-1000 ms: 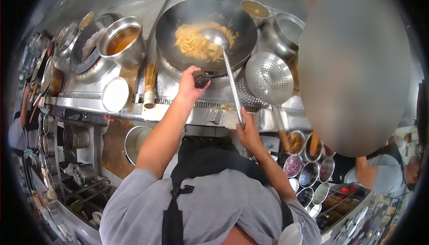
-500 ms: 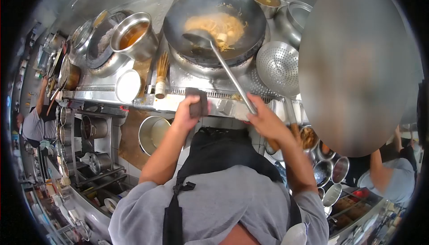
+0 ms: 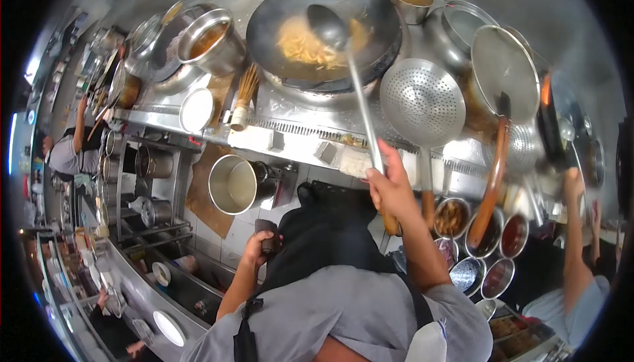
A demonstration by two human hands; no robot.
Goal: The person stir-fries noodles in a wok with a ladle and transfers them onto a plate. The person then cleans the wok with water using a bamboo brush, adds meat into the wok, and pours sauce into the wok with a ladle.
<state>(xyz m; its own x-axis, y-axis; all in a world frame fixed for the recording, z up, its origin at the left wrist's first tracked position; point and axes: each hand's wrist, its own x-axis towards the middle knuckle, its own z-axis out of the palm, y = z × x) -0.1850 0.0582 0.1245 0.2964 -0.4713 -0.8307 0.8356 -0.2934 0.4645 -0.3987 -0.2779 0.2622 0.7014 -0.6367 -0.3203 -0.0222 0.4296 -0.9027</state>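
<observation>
My right hand [image 3: 391, 187] is closed around the long handle of a steel ladle [image 3: 328, 29]. The bowl of this ladle hangs over the black wok [image 3: 264, 45], overlapping a heap of pale golden noodle-like strips [image 3: 300, 42]. Steam blurs the food a little. Low by my waist, my left hand [image 3: 259, 250] grips a dark brown folded cloth [image 3: 267, 234], away from the stove edge. Just right of the wok lies a perforated strainer [image 3: 422, 98], its wooden handle close to my right forearm.
Left of the wok are a steel pot of amber liquid [image 3: 206, 42], a bamboo brush [image 3: 243, 101] and a white-topped container [image 3: 196, 110]. A large pot [image 3: 232, 185] stands below the counter. Several sauce bowls [image 3: 452, 217] sit at right, near another person's arm [image 3: 573, 243].
My left hand has dropped from the stove edge to my waist with the cloth. The ladle's bowl has shifted up and right over the wok. The view has turned, showing more at right.
</observation>
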